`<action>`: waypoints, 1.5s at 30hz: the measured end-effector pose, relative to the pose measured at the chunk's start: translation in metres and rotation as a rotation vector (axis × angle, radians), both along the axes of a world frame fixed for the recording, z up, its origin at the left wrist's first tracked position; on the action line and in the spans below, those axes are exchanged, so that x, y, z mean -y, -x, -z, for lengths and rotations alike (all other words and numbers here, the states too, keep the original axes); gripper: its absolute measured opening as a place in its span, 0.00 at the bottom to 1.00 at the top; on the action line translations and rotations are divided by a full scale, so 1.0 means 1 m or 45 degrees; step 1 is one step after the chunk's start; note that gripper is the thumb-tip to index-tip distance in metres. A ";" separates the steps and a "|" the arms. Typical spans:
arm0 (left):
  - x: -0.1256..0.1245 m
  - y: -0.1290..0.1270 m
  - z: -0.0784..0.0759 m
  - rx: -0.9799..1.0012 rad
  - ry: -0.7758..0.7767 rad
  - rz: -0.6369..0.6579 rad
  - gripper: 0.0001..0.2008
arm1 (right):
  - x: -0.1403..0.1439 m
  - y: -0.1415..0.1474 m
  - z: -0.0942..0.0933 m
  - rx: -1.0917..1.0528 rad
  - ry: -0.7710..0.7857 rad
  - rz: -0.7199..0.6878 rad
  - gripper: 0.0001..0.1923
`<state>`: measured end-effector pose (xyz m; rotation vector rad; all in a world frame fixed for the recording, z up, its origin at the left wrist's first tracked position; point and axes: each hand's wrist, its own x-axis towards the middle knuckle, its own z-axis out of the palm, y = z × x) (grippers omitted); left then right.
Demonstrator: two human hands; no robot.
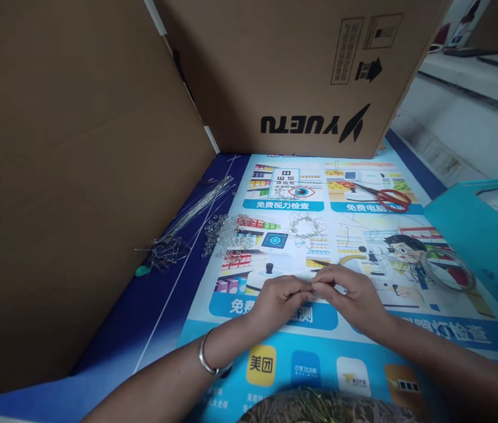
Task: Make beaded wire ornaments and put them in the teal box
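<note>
Cardboard box (301, 76) reads "YUETU" upside down; poster (363, 346) icon reads "美团".

Your left hand (281, 299) and right hand (350, 296) meet at the middle, fingertips pinched together and touching each other. Both forearms come in from the lower edge, angled inward. Your left wrist wears a silver bangle (207, 355). Both sets of fingers are curled tight.

A printed poster (363, 346) in bright blues covers the work surface, walled in by a plain cardboard sheet (67, 176) on the left and a big cardboard box (293, 70) at the back, with pale floor (464, 117) showing beyond under flat, even light.
</note>
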<state>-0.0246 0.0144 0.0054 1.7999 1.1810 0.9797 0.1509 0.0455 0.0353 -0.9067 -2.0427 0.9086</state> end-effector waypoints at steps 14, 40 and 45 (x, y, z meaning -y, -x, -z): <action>0.001 -0.002 -0.002 0.285 0.373 -0.038 0.07 | 0.000 -0.002 0.002 -0.243 0.507 -0.040 0.08; -0.001 0.013 -0.027 -0.751 -0.098 0.287 0.09 | 0.008 -0.005 0.010 0.349 -0.545 -0.161 0.07; -0.001 0.015 -0.029 -0.817 -0.110 0.264 0.07 | 0.009 -0.004 0.010 0.404 -0.512 -0.185 0.06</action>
